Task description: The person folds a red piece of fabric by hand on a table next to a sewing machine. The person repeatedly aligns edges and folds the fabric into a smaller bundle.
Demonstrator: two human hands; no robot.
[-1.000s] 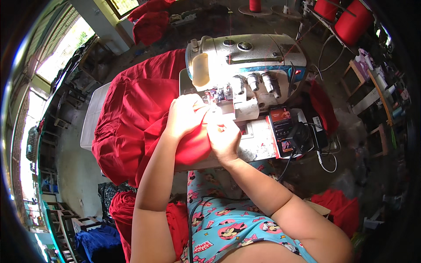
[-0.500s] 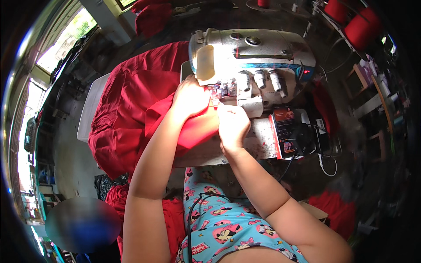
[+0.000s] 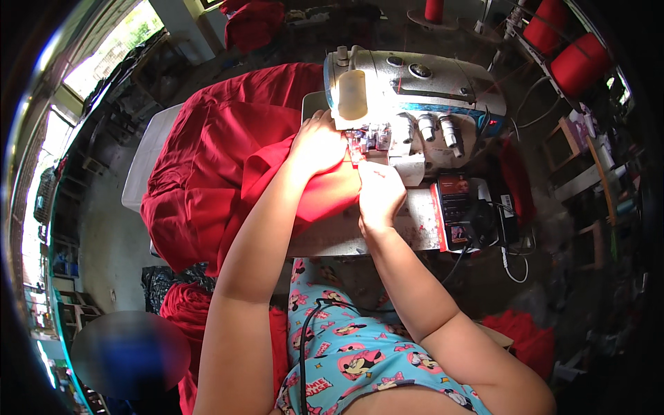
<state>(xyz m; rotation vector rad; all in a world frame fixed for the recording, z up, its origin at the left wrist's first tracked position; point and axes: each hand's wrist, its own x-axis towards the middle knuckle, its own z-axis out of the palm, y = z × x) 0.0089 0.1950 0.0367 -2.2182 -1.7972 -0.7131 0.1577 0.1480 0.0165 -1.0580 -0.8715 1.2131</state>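
Red fabric (image 3: 225, 149) spreads over the left of the work table, its near edge running under the presser foot (image 3: 357, 146) of a silver sewing machine (image 3: 443, 79). My left hand (image 3: 318, 145) lies on the cloth just left of the foot, its fingers stretched toward the machine head and partly lost in glare. Close in front of the foot, my right hand (image 3: 382, 194) is closed with curled fingers on the fabric's right edge. The fingertips of that hand are mostly hidden from view.
Right of my right hand, a phone (image 3: 454, 211) lies beside a dark box and white cables (image 3: 512, 270). Large red thread cones (image 3: 579, 63) stand at upper right. More red cloth (image 3: 187, 311) is heaped below the table at left. A black cable (image 3: 302, 346) crosses my lap.
The whole view has shifted, so the machine and both hands appear farther right. Both hands keep nearly the same places on the red fabric beside the presser foot.
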